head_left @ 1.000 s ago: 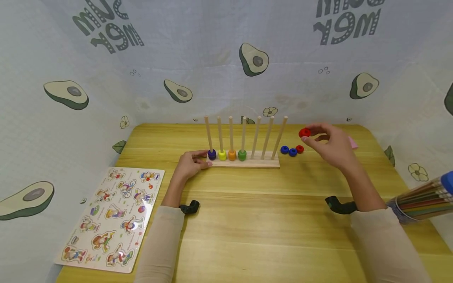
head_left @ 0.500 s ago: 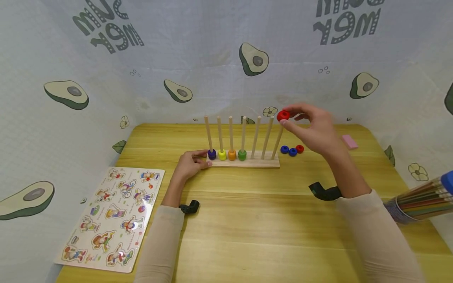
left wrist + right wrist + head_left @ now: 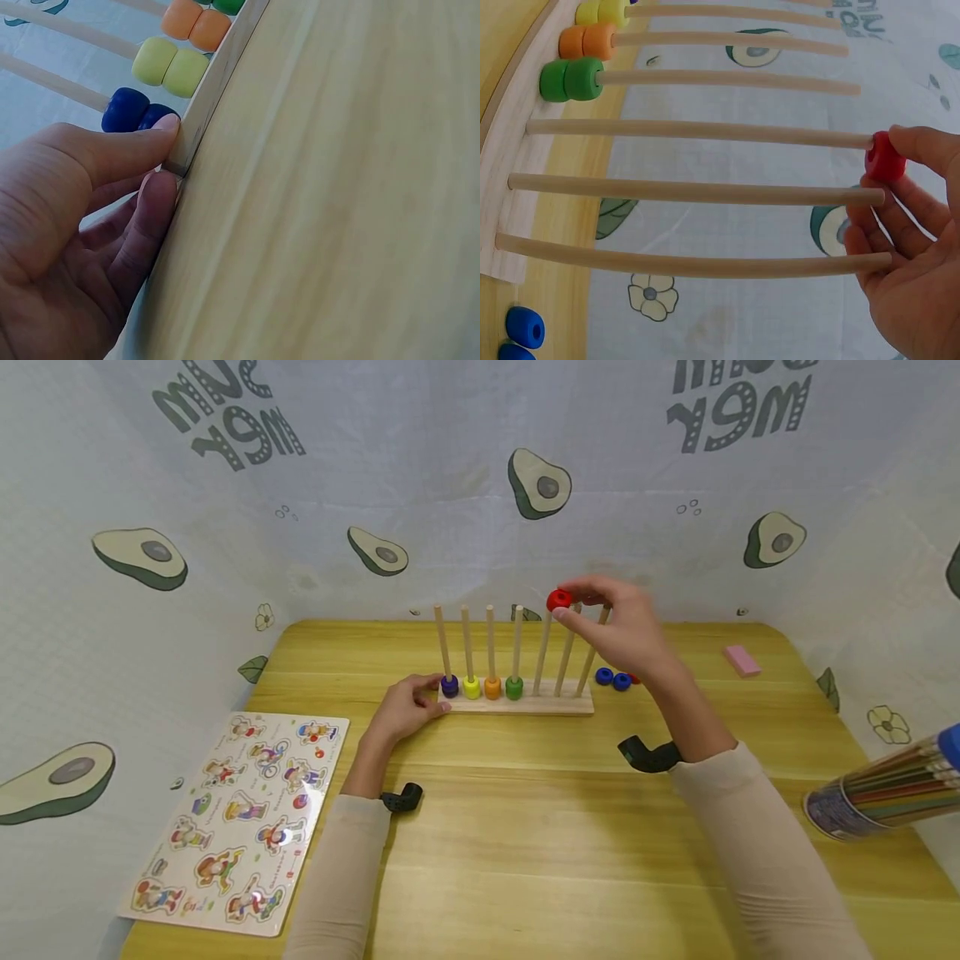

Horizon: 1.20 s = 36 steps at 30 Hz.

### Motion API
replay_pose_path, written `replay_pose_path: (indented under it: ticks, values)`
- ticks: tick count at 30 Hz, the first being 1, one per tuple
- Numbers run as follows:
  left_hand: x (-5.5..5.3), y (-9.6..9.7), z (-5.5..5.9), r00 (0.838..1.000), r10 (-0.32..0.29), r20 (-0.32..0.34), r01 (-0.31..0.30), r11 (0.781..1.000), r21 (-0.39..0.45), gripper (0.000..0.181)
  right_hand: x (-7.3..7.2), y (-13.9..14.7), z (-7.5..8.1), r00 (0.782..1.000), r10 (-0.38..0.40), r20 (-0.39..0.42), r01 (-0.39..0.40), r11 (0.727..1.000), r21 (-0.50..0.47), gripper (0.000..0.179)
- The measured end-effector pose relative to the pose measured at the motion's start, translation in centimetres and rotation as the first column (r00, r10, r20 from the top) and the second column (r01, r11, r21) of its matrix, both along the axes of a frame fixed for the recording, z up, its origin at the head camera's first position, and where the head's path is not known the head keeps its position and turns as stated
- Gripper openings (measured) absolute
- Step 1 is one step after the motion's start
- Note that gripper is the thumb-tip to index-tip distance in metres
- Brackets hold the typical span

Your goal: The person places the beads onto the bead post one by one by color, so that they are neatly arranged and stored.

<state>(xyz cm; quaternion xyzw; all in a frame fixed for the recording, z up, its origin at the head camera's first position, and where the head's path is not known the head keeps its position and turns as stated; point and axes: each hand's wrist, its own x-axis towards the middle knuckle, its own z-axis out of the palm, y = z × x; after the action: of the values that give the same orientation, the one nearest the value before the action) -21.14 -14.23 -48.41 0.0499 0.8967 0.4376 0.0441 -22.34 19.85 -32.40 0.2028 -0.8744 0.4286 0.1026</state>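
A wooden peg rack point(image 3: 525, 705) stands on the table, with several upright pegs on its base. Pairs of purple-blue beads point(image 3: 135, 111), yellow beads point(image 3: 171, 67), orange beads point(image 3: 587, 42) and green beads point(image 3: 571, 79) sit low on its left pegs; the three right pegs are bare. My left hand point(image 3: 401, 706) grips the left end of the base between thumb and fingers. Between thumb and fingertips, my right hand point(image 3: 622, 625) pinches a red bead point(image 3: 886, 156) at the tip of the third peg from the right. Whether the tip is inside the hole cannot be told.
Two blue beads point(image 3: 612, 679) and a mostly hidden red bead point(image 3: 635, 678) lie right of the rack. Farther right are a pink block point(image 3: 742, 661) and a tub of coloured pencils point(image 3: 847, 810). A picture puzzle board point(image 3: 240, 822) lies at left; a printed curtain point(image 3: 450, 485) hangs behind.
My right hand has carried the red bead up and left, past the two rightmost pegs, to the third peg from the right. My left hand has stayed on the rack's end.
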Motion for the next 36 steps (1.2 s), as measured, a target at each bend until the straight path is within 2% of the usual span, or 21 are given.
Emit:
replay_pose_path:
  ticks: [13, 21, 27, 36]
  values:
    - [-0.2, 0.0, -0.1, 1.0, 0.001, 0.023, -0.002, 1.0, 0.019, 0.061, -0.4, -0.7, -0.1, 1.0, 0.015, 0.008, -0.016, 0.996, 0.085, 0.04]
    - [-0.1, 0.0, -0.1, 1.0, 0.013, 0.026, -0.014, 0.999, 0.03, 0.059, 0.0, -0.2, 0.1, 1.0, 0.019, 0.0, -0.019, 0.997, 0.073, 0.041]
    - [-0.1, 0.0, -0.1, 0.999, 0.028, 0.039, -0.029, 0.999, 0.033, 0.058, 0.5, 1.0, 0.3, 0.999, 0.002, -0.036, -0.001, 1.0, 0.021, 0.037]
    - [-0.2, -0.1, 0.0, 0.999, 0.029, 0.037, -0.03, 0.999, 0.035, 0.058, 1.4, 4.5, 0.3, 0.993, -0.056, -0.107, 0.057, 0.998, 0.005, 0.035]
